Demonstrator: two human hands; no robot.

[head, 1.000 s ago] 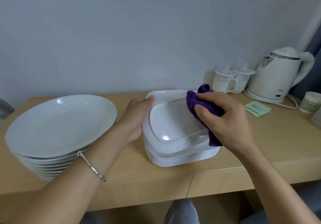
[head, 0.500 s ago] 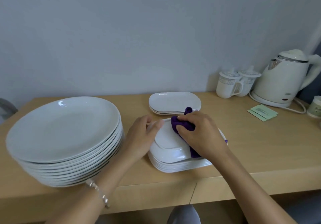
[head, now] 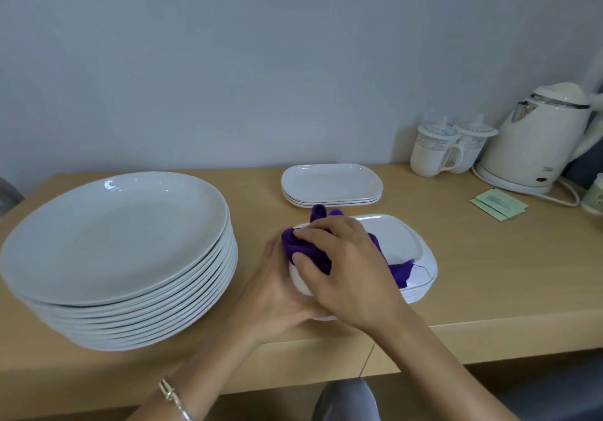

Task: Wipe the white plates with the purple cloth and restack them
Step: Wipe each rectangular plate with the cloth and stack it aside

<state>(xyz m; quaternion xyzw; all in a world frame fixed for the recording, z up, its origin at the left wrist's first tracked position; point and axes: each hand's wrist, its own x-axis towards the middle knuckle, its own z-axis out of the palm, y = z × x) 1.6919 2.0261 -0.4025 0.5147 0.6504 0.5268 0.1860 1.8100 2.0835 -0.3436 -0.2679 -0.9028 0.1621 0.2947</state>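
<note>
Mid-wipe. Right hand [head: 346, 267] clamps the bunched purple cloth [head: 306, 251] onto the top plate [head: 398, 237] of the near stack [head: 421, 291]. Left hand [head: 277, 293] grips that plate's left corner. Small stack [head: 329, 182] behind the near stack is probably done. Round stack [head: 111, 234] left of it likely remains.

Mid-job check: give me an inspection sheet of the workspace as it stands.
Surface: light wooden table.
Job's things: crumpled purple cloth on top white rectangular plate of near stack; second rectangular stack behind; tall stack of round white plates left.
Clutter: two lidded white mugs, green sachets, paper cup.
Hands: right hand grips cloth; left hand holds that plate's corner.
Cables: cord of white electric kettle lies on table.
Surroundings: plain grey wall.
</note>
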